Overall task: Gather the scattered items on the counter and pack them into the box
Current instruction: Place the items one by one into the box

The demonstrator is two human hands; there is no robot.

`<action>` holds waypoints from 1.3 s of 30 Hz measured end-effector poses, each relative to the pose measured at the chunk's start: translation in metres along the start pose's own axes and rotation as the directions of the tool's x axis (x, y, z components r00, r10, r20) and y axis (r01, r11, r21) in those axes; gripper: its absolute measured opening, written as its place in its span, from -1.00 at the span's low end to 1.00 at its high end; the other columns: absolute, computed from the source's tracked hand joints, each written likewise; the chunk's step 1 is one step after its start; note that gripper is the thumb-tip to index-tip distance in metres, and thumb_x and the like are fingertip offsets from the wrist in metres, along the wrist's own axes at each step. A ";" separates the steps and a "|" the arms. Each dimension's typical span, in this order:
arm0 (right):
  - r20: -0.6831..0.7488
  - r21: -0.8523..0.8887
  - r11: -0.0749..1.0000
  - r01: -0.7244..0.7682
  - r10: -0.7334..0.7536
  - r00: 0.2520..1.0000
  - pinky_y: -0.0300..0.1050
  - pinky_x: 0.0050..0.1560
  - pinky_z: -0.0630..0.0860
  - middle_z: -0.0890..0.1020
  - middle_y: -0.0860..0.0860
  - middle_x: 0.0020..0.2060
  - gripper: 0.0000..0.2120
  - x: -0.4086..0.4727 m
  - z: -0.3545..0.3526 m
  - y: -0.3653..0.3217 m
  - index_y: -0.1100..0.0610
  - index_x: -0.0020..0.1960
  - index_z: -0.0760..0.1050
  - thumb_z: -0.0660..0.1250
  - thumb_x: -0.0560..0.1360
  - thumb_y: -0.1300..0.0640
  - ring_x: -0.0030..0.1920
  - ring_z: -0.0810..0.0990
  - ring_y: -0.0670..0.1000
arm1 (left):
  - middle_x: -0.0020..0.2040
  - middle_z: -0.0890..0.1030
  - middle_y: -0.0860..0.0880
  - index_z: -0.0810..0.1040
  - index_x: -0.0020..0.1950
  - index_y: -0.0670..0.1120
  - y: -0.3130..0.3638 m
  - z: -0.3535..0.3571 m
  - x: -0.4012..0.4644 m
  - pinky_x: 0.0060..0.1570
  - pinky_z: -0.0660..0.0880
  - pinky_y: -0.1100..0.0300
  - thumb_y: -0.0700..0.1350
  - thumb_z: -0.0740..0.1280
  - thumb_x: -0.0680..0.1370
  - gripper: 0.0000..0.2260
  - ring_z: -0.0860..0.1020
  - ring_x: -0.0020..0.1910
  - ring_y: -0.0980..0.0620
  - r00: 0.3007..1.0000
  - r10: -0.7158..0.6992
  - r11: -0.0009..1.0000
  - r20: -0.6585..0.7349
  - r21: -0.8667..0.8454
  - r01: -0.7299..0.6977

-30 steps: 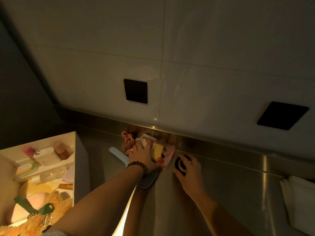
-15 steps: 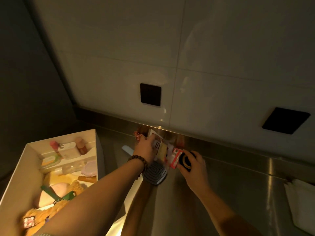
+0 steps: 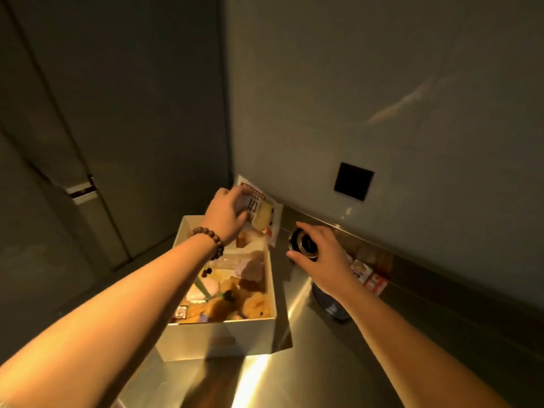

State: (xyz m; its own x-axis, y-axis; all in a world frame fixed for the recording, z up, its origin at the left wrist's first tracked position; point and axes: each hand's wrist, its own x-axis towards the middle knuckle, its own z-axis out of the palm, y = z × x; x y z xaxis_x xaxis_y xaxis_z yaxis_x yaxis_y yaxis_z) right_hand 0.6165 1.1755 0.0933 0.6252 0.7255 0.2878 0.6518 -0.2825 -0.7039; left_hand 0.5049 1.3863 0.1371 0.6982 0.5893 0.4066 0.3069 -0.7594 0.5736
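A white open box (image 3: 235,340) stands on the steel counter, filled with several items, among them plush toys and small packets. My left hand (image 3: 225,214) grips a white snack packet (image 3: 262,213) with red print, held above the far end of the box. To the right of the box, my right hand (image 3: 319,254) holds a small round black jar (image 3: 304,245) with a metal rim above the counter. Small red and white packets (image 3: 369,278) lie on the counter by the wall, partly hidden behind my right wrist.
A dark oval object (image 3: 331,304) lies on the counter (image 3: 309,378) under my right forearm. The tiled wall (image 3: 382,113) with a black square socket (image 3: 353,181) runs behind the counter. A dark cabinet door (image 3: 88,128) stands to the left.
Both hands lifted off the counter by the wall and moved left toward the box, the left carrying the snack packet, the right carrying the black jar. My view swung left.
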 end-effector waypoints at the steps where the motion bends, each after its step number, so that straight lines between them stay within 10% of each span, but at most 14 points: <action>1: 0.031 0.009 1.000 0.021 -0.021 0.999 -0.26 0.19 0.33 0.36 -0.11 0.25 -0.40 0.005 0.011 -0.010 -0.20 0.40 0.28 0.42 0.43 -0.12 0.22 0.37 -0.10 | 0.03 0.40 -0.03 0.44 0.23 0.05 -0.016 -0.015 -0.006 -0.06 0.34 0.24 -0.17 0.36 0.46 -0.64 0.41 -0.05 0.07 1.000 -0.024 0.999 -0.015 0.026 0.024; 12: 0.338 -0.332 0.939 0.087 0.032 0.941 0.04 0.38 0.33 0.34 0.00 0.41 -0.35 0.054 0.142 -0.055 -0.01 0.44 0.26 0.44 0.43 0.00 0.39 0.28 0.09 | 0.09 0.45 -0.04 0.44 0.21 0.03 -0.128 -0.095 -0.073 -0.02 0.34 0.24 -0.15 0.32 0.53 -0.73 0.41 0.00 0.08 0.947 -0.270 0.959 -0.172 0.041 0.281; 31: 0.681 -0.605 0.752 0.261 0.319 0.659 -0.07 0.18 0.42 0.47 0.18 0.26 -0.53 0.061 0.159 -0.034 0.20 0.33 0.41 0.42 0.44 0.25 0.21 0.49 0.16 | 0.20 0.48 -0.05 0.44 0.22 0.02 -0.135 -0.081 -0.049 0.02 0.34 0.30 -0.16 0.31 0.54 -0.74 0.39 0.11 0.14 0.973 -0.210 0.971 -0.093 -0.131 0.198; 36: 0.469 -0.254 0.950 -0.184 0.287 0.836 -0.06 0.20 0.48 0.52 0.07 0.24 -0.59 0.071 0.145 -0.058 0.09 0.39 0.38 0.28 0.57 0.06 0.20 0.52 0.08 | 0.22 0.48 0.00 0.45 0.21 0.04 -0.131 -0.073 -0.050 0.12 0.35 0.22 -0.16 0.33 0.53 -0.73 0.40 0.17 0.14 0.983 -0.175 0.968 -0.057 -0.195 0.161; 39: 0.417 0.267 0.804 -0.530 0.400 0.816 0.04 0.10 0.58 0.58 0.03 0.15 -0.61 0.082 0.140 -0.077 0.02 0.34 0.41 0.22 0.57 -0.11 0.10 0.59 0.04 | 0.22 0.48 0.05 0.45 0.19 0.07 -0.126 -0.068 -0.050 0.18 0.40 0.16 -0.14 0.34 0.52 -0.73 0.41 0.22 0.13 0.990 -0.142 0.956 -0.009 -0.262 0.134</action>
State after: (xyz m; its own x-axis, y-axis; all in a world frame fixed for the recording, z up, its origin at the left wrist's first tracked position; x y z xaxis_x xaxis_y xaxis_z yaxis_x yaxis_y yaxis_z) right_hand 0.5574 1.3444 0.0804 0.5921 0.7408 -0.3172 0.0780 -0.4444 -0.8924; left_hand 0.3874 1.4707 0.0927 0.6417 0.6933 0.3278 0.2177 -0.5745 0.7890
